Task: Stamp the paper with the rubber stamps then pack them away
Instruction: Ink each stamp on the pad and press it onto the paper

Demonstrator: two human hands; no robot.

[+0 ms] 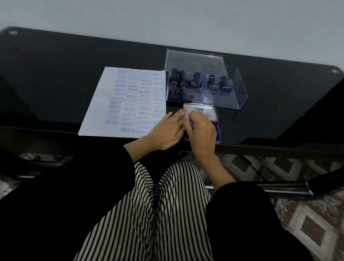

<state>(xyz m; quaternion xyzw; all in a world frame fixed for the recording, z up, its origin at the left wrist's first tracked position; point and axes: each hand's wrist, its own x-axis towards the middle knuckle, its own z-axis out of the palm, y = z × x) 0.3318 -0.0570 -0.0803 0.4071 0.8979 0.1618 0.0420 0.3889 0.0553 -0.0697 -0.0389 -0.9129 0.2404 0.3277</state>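
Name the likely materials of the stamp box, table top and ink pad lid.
Stamp box: clear hard plastic, likely acrylic; the stamps show through its walls. Table top: seemingly dark glass, glossy, with round corner fittings. Ink pad lid: metal or plastic, unclear; pale, with a printed label.

Cannot see most of the ink pad (205,112) under the right hand (201,134), nor what that grip closes on. Cannot see the near right corner of the paper (114,102) beneath the left hand (165,132), nor read the faces of the stamps (196,80) in the clear box (236,90).
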